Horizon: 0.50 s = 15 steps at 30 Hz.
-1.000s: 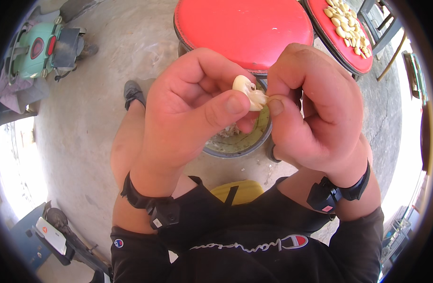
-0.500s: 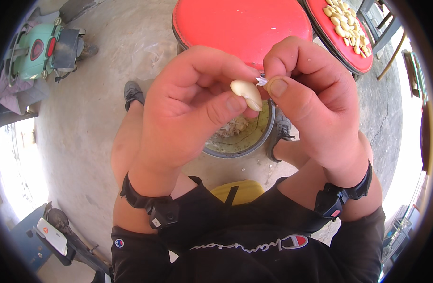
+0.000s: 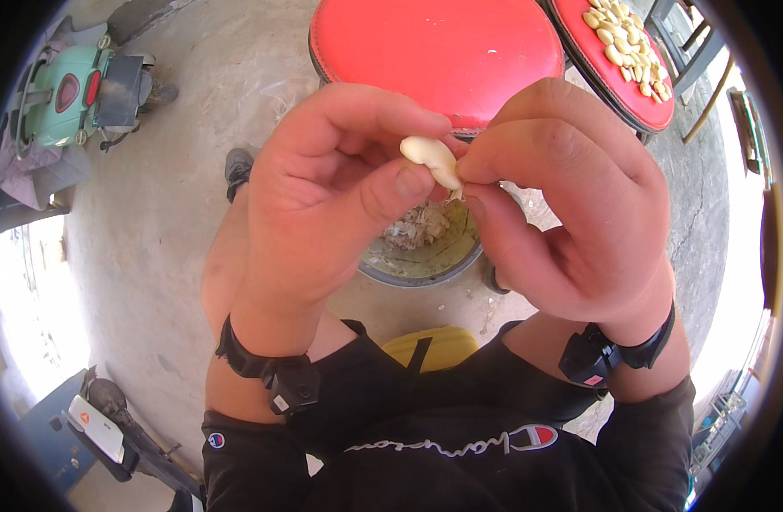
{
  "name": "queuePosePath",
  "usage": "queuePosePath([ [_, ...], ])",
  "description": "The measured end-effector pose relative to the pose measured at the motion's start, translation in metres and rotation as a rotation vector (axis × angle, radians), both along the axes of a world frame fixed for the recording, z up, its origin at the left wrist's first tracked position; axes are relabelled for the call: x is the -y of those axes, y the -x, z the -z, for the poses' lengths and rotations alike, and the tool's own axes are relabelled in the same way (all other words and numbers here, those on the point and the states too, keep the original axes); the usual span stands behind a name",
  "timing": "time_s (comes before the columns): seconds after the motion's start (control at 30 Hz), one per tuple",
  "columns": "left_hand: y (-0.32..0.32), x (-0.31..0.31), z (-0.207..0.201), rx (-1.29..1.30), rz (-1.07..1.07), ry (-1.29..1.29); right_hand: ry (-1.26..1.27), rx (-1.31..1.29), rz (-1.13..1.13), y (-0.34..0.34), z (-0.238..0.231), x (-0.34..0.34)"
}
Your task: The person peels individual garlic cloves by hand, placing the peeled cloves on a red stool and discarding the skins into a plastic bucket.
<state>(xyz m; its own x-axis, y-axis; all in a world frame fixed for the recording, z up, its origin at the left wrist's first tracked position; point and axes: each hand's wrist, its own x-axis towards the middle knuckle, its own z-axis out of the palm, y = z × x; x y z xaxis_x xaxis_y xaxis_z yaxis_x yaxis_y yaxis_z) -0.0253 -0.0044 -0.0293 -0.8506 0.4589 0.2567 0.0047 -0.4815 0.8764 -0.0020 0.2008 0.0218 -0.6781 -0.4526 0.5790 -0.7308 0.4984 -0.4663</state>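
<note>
A smooth, cream-coloured garlic clove (image 3: 430, 157) is held up in front of me, above a bowl. My left hand (image 3: 331, 183) pinches its left side between thumb and fingers. At its lower right end, the thumb and forefinger of my right hand (image 3: 579, 192) are closed on the tip, where a pale shred of skin (image 3: 454, 196) shows. My right fingertips partly hide that end. Below my hands, the round bowl (image 3: 421, 280) contains a heap of whitish peelings (image 3: 419, 227).
A red round stool (image 3: 434, 51) stands just beyond my hands. Many peeled cloves (image 3: 630, 47) lie on a second red stool (image 3: 579, 43) at the far right. A green toy-like vehicle (image 3: 67, 94) stands far left. Something yellow (image 3: 434, 348) is between my thighs.
My right hand has turned and moved from a white-purple scrap of skin onto the clove's lower right end. The clove has shifted slightly left and up in my left hand.
</note>
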Motion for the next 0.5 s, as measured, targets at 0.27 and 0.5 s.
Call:
queuePosePath([
  [0.27,-0.001,0.0049,-0.0028,-0.037,0.018,0.103,-0.032,-0.007,0.005,-0.0005,-0.0009,0.0018],
  [0.5,-0.0049,0.0005,-0.0073,0.03,0.062,0.08,0.068,0.09,0.002,-0.0033,0.0049,0.0082],
])
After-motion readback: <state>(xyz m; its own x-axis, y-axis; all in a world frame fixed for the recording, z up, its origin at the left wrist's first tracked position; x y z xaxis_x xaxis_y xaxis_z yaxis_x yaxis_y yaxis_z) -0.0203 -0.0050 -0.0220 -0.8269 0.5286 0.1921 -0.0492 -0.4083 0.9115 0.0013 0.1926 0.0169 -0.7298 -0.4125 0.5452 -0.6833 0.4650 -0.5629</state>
